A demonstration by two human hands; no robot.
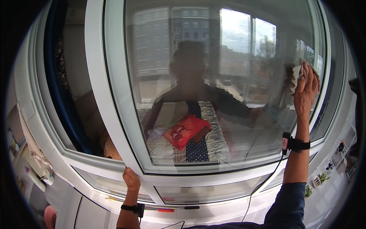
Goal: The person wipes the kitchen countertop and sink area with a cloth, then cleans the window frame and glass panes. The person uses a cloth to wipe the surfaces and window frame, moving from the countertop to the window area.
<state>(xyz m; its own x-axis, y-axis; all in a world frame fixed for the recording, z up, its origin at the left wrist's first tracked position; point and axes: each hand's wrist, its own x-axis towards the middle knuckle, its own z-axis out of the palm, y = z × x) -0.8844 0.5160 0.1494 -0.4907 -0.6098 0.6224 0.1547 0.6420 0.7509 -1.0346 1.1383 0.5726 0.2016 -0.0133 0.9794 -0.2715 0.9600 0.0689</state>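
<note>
Before me is a window sash with a white frame (97,57) and a large glass pane (160,86). High at the pane's right side, my right hand (306,96) presses a crumpled, pale pinkish cloth (305,70) against the glass, close to the frame's right upright. Its fingers lie spread over the cloth, and part of the cloth is hidden under them. My left hand (132,179) grips the sash frame at its lower left corner; its fingertips are out of sight. Both wrists wear black straps with small devices.
Behind the glass, a red bag (186,131) rests on patterned fabric (196,151). A dark blue curtain (68,114) hangs left. A black cable (253,190) trails from my right wrist. Below lie thin poles (165,210); potted plants (320,180) stand at right.
</note>
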